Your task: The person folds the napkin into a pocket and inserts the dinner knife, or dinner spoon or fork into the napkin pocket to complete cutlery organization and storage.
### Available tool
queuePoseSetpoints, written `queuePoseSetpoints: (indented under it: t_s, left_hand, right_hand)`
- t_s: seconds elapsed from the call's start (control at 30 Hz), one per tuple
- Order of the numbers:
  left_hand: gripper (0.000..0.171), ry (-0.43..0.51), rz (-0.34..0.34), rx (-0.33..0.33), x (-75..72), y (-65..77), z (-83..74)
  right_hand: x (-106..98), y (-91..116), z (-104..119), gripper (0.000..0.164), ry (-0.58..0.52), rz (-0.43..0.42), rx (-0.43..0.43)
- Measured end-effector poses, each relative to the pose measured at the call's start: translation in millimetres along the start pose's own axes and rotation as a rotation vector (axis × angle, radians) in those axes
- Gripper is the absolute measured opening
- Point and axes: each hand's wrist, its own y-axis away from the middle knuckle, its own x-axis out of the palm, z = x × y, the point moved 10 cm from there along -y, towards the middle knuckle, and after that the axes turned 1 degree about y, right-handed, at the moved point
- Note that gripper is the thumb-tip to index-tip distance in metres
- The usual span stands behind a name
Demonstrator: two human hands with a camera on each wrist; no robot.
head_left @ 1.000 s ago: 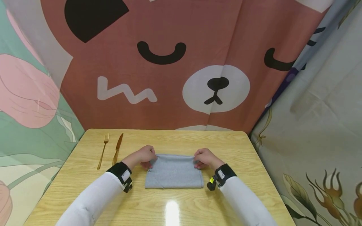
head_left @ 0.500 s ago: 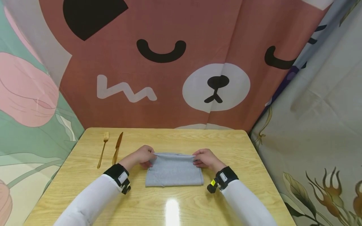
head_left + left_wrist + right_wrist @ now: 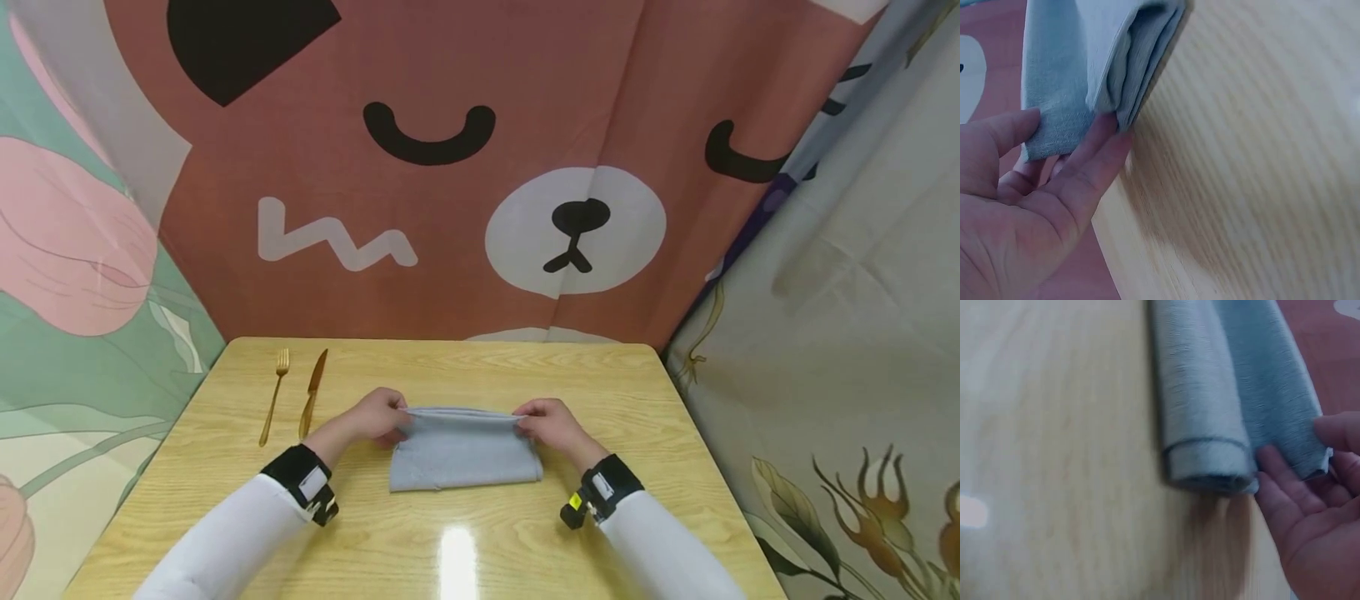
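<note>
A folded grey-blue cloth (image 3: 465,454) lies across the middle of the table, its far edge raised off the wood. My left hand (image 3: 378,417) pinches the far left corner; in the left wrist view the thumb and fingers grip one layer of the cloth (image 3: 1054,94), while other fingertips touch the folded layers beside it. At the far right corner, my right hand (image 3: 551,423) pinches the same raised edge. The right wrist view shows the thumb on the upright flap (image 3: 1279,394) and two fingers against the rolled-looking fold nearer me.
A gold fork (image 3: 274,396) and a gold knife (image 3: 313,393) lie side by side at the table's far left. The wooden table (image 3: 480,542) ends at a printed curtain (image 3: 450,208) behind, with more curtains at both sides.
The far edge of the cloth has come up, showing more layers along its top. Its near edge has shifted slightly away from me, and both wrists have spread a little outward.
</note>
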Motion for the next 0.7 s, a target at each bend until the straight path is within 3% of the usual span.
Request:
queuePoseSetpoints:
  t_s: [0.2, 0.4, 0.6, 0.7]
  left_hand:
    - [0.013, -0.085, -0.005, 0.188, 4.1, 13.5, -15.5]
    - [0.01, -0.149, -0.049, 0.275, 7.5, 23.6, -21.3]
    - [0.012, -0.271, -0.136, 0.273, 7.7, 29.4, -19.3]
    - [0.011, -0.265, -0.169, 0.251, 7.7, 32.1, -18.2]
  right_hand:
    - [-7.8, 14.9, 11.9, 0.014, 0.091, -0.032, -0.164]
    - [-9.5, 28.6, 19.1, 0.017, 0.132, -0.039, -0.244]
    - [-8.3, 38.1, 22.8, 0.019, 0.218, -0.064, -0.289]
    - [-7.4, 41.3, 22.7, 0.019, 0.207, -0.075, -0.279]
